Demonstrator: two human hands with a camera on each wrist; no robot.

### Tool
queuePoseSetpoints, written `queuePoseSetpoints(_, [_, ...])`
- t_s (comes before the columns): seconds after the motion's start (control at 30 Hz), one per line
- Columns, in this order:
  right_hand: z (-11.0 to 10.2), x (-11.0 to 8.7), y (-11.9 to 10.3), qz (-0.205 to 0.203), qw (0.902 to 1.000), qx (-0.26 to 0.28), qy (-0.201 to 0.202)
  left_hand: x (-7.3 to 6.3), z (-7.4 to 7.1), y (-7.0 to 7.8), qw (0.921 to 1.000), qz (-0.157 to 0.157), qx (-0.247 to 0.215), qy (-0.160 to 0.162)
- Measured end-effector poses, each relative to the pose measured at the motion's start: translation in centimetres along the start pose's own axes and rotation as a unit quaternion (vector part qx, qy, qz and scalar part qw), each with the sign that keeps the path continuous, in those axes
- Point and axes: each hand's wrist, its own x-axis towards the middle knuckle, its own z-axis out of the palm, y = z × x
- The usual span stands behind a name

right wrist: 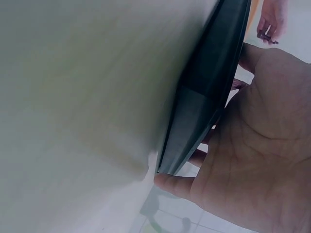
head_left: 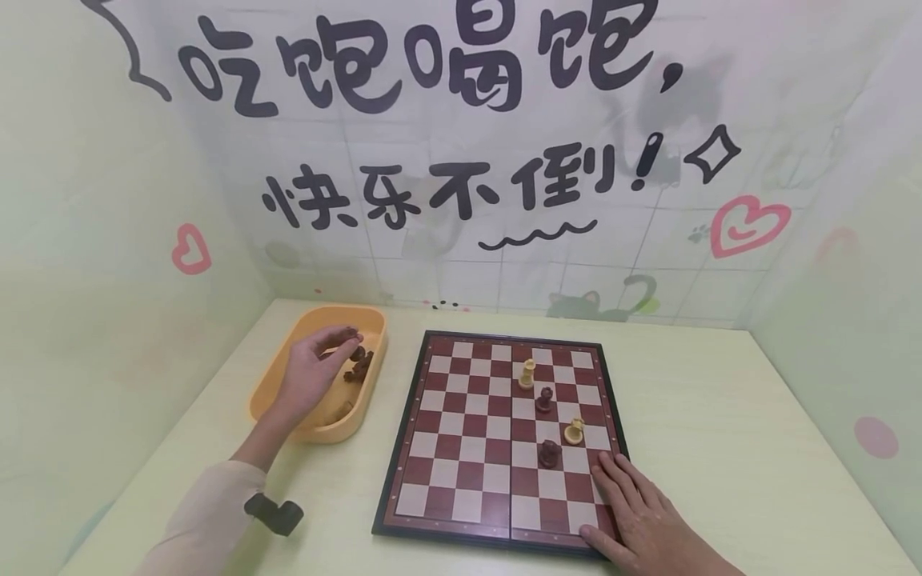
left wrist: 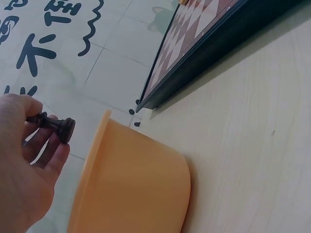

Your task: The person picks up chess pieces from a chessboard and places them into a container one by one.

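My left hand [head_left: 311, 372] is raised over the orange-yellow plastic bin [head_left: 302, 434] and pinches a dark chess piece [left wrist: 60, 127] between thumb and fingers. In the left wrist view the piece lies sideways, its round base pointing away from the palm. More dark chess pieces [head_left: 360, 366] lie inside the bin, partly hidden by the hand. My right hand [head_left: 651, 520] rests on the near right corner of the chessboard [head_left: 461, 436], fingers extended over its edge. Two cream pieces [head_left: 527, 374] and two dark pieces [head_left: 550, 454] stand on the board's right half.
Board and bin sit side by side on a pale wooden table [head_left: 691, 400], the bin at the left. A printed curtain [head_left: 461, 240] with black lettering hangs behind the table, and pale sheets close off both sides.
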Motion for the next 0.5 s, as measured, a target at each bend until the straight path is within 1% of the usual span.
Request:
queuePoseSetpoints(0.1, [0.21,-0.06,0.03,-0.004,0.9999,-0.007,0.012,-0.08,0.07,0.09,0.9998,-0.019,0.001,0.008])
queuePoseSetpoints(0.17, [0.4,-0.11,0.09,-0.008,0.9996,-0.011,0.024,-0.1,0.1,0.12,0.9996,-0.023,-0.003,0.018])
queuePoseSetpoints(0.23, [0.53,-0.14,0.16,-0.012,0.9993,-0.017,0.03,-0.07,0.11,0.13,0.9994,-0.022,-0.003,0.025])
queuePoseSetpoints(0.33, [0.6,-0.14,0.19,-0.008,0.9996,-0.008,0.027,-0.11,0.15,0.21,0.9993,-0.019,-0.008,0.032])
queuePoseSetpoints(0.5, [0.55,-0.1,0.14,-0.007,0.9997,-0.008,0.021,-0.19,0.55,0.43,0.9993,-0.004,-0.021,0.03])
